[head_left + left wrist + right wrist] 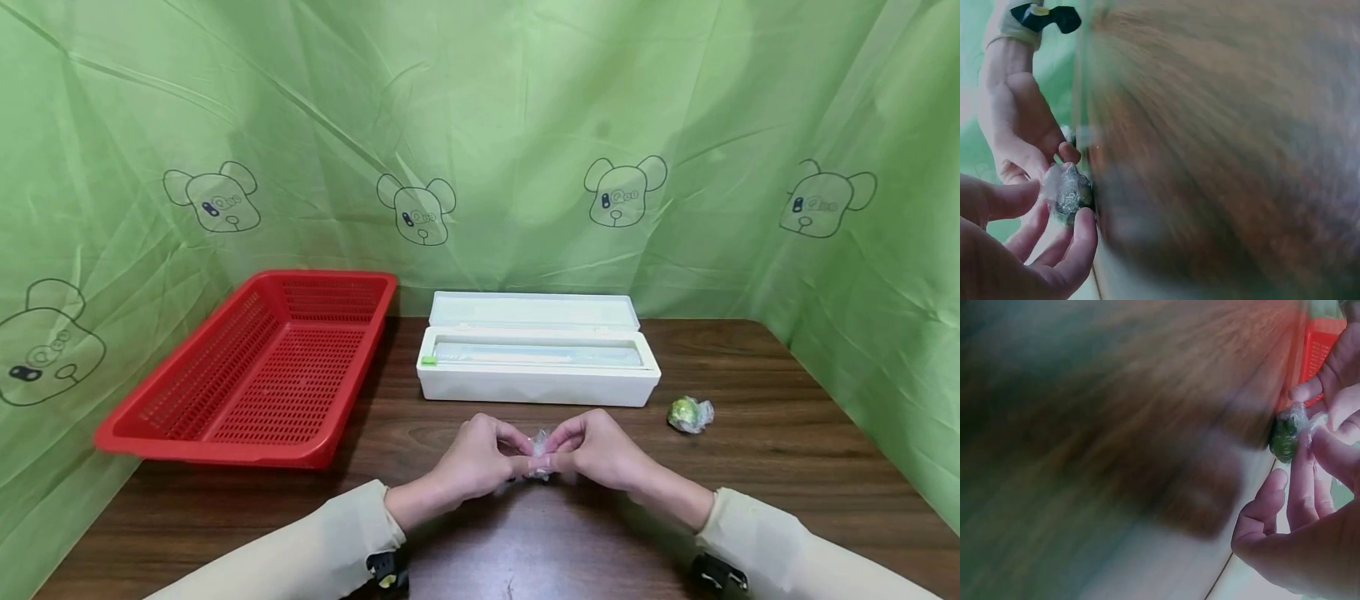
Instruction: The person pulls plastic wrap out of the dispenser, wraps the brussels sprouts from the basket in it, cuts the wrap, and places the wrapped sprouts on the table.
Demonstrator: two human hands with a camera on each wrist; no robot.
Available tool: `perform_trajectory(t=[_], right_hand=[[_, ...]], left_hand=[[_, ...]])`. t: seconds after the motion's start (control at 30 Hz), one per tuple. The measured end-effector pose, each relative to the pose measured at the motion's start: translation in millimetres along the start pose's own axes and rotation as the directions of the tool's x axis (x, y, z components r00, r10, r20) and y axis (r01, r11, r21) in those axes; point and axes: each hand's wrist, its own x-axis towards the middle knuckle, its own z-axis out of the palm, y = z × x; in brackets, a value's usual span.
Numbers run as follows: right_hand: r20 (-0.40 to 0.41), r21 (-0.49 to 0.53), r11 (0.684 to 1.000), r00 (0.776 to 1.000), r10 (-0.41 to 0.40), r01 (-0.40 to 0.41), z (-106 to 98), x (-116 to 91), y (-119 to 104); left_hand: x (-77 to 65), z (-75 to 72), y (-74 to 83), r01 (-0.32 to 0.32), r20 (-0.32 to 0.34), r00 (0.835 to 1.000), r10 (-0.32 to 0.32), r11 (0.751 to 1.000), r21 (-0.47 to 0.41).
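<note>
A small round green item in crinkled cling film (540, 443) is between my two hands, low over the table. Its dark green body shows as a film-wrapped bundle (1283, 440) in the right wrist view. My left hand (472, 460) pinches the gathered film from the left with thumb and fingertips. From the right, my right hand (602, 450) pinches the same film, its fingertips close to the left ones. What kind of item lies inside cannot be told. Off to the right sits another film-wrapped yellow-green ball (684, 414), untouched, its film bunched on one side.
Behind my hands stands a white cling film dispenser box (536, 387), lid raised, with a green slider at its left end. A red perforated basket (217, 450) is on the left of the brown wooden table (795, 433). Green cloth (517, 100) hangs around the sides and back.
</note>
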Motion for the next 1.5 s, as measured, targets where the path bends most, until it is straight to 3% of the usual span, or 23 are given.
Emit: perform_trajectory(t=[0.2,0.33,0.4,0.5,0.6,0.73,0.83,0.93,1.03,1.17,1.3,1.5], right_hand=[[-0.026,0.017,1.000,1.000,0.005,-0.004,2.9,-1.4,1.0],[-0.087,-0.111,0.989,0.990,-0.111,0.101,5.1,-6.8,-1.2],[-0.122,-0.212,0.959,0.969,-0.215,0.186,6.7,-10.1,-2.4],[-0.132,-0.353,0.880,0.915,-0.382,0.316,9.3,-14.6,-2.9],[-0.100,-0.433,0.820,0.884,-0.457,0.375,10.2,-16.5,-1.5],[-0.056,-0.457,0.817,0.905,-0.422,0.353,9.9,-16.3,0.9],[-0.023,-0.449,0.826,0.920,-0.392,0.341,9.1,-14.9,2.2],[-0.002,-0.439,0.826,0.919,-0.395,0.354,7.8,-13.4,3.4],[0.008,-0.433,0.827,0.919,-0.394,0.359,6.1,-12.1,3.8],[0.022,-0.433,0.828,0.923,-0.385,0.356,3.9,-10.7,3.5],[0.024,-0.430,0.833,0.927,-0.374,0.348,3.0,-9.3,4.0],[0.017,-0.430,0.841,0.934,-0.356,0.329,4.3,-5.9,6.4]], left_hand=[[2.7,4.4,-0.5,-0.049,-0.041,0.998,0.051,0.997,0.057],[4.4,5.4,-1.6,-0.054,-0.054,0.997,0.058,0.995,0.080],[5.4,5.4,-2.0,-0.061,-0.057,0.996,0.066,0.994,0.090],[6.7,4.9,-1.7,-0.062,-0.055,0.996,0.067,0.993,0.099],[7.1,4.4,-1.0,-0.052,-0.046,0.997,0.057,0.994,0.096],[4.7,3.6,0.6,-0.062,-0.040,0.997,0.066,0.994,0.089],[0.2,2.7,2.8,-0.119,-0.035,0.992,0.124,0.986,0.114],[-4.7,1.3,5.5,-0.198,-0.027,0.978,0.207,0.961,0.191],[-6.5,0.3,6.6,-0.252,-0.020,0.962,0.271,0.919,0.302],[-4.8,0.4,4.3,-0.257,-0.007,0.959,0.282,0.883,0.393],[-1.7,0.9,0.9,-0.260,0.005,0.958,0.286,0.862,0.435],[0.9,-0.5,-1.1,-0.281,0.040,0.955,0.294,0.850,0.446]])
